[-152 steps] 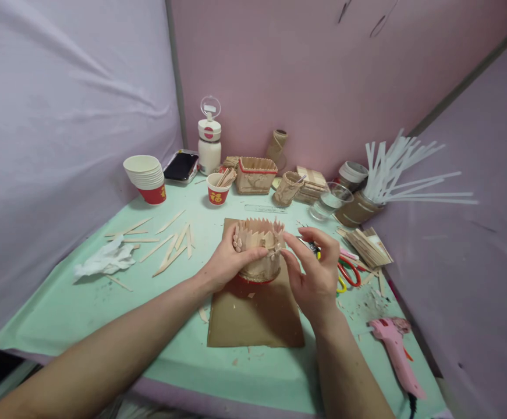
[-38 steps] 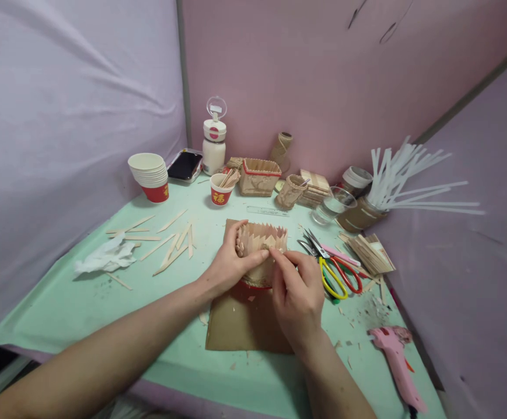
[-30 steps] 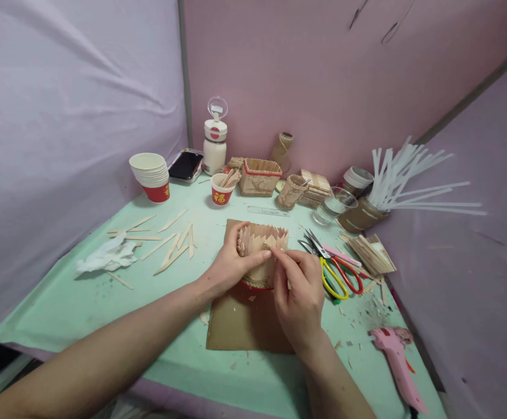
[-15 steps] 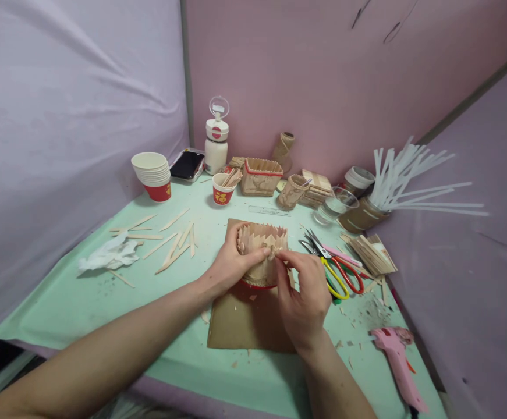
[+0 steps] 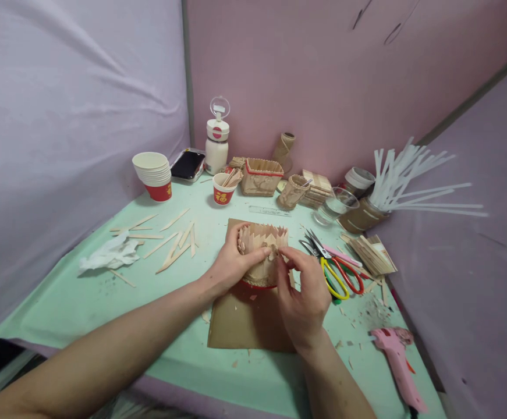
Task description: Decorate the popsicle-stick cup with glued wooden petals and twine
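Observation:
A round wooden-slat cup [image 5: 255, 265] with a jagged rim and a red band at its base is held over a brown cardboard sheet [image 5: 248, 326]. My left hand [image 5: 233, 259] wraps round its left side, the thumb pressing on the front. At the front right of the cup, the thumb and forefinger of my right hand [image 5: 303, 288] are pinched together around a small pale piece against the wall. What exactly that piece is, I cannot make out.
Scissors [image 5: 334, 273] lie right of the cardboard, with a pink glue gun [image 5: 397, 361] nearer the front edge. Wooden strips [image 5: 178, 250] and a crumpled tissue [image 5: 110, 255] are at left. Behind stand paper cups [image 5: 152, 174], a water cup [image 5: 334, 206] and white glue sticks [image 5: 404, 174].
My right fingertips have shifted very slightly along the cup's front. The left hand keeps its hold, and nothing else has visibly moved.

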Motion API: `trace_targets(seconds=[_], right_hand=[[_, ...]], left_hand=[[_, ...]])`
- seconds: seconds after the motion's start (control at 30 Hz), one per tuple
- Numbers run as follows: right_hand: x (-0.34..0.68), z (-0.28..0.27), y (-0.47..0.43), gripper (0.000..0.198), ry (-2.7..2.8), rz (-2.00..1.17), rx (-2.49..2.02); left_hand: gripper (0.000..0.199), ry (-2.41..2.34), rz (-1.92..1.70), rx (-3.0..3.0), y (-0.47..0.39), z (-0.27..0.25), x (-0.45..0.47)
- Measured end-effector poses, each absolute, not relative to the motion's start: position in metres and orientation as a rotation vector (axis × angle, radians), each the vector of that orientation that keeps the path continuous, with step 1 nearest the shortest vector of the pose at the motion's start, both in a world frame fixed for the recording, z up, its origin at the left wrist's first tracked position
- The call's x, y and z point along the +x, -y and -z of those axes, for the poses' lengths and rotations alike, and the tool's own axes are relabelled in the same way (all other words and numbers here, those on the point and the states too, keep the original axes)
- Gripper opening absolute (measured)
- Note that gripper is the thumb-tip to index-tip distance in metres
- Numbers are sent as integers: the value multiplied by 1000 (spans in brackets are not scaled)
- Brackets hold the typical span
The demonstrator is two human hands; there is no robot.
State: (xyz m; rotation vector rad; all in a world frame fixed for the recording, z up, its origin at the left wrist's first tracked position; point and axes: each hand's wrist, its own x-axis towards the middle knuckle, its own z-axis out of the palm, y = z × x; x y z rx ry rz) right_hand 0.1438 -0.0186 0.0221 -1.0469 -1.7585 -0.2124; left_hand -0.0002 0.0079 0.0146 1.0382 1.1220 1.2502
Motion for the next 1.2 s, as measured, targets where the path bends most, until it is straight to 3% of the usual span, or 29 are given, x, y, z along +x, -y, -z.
trace_targets(seconds=[0.43, 0.77, 0.87, 0.93, 1.07, 1.2], right_hand=[[153, -19, 16, 28, 1547, -221, -921], [198, -25, 41, 24, 1503, 157, -1088], [241, -17, 63, 20, 1416, 311, -1369], [279, -8, 80, 35, 1374, 324, -1723], [355, 17, 110, 57, 1509, 116, -2367], [387, 36, 124, 71, 1539, -87, -2661]], left_hand=[[58, -812, -1167, 636, -9, -22, 3], [63, -615, -1048, 555, -15, -12, -1], [56, -625, -1046, 578, -14, -13, -2], [53, -637, -1050, 596, -13, -16, -2], [54, -689, -1052, 631, -10, -20, -2], [57, -736, -1057, 668, -9, -21, -1]])
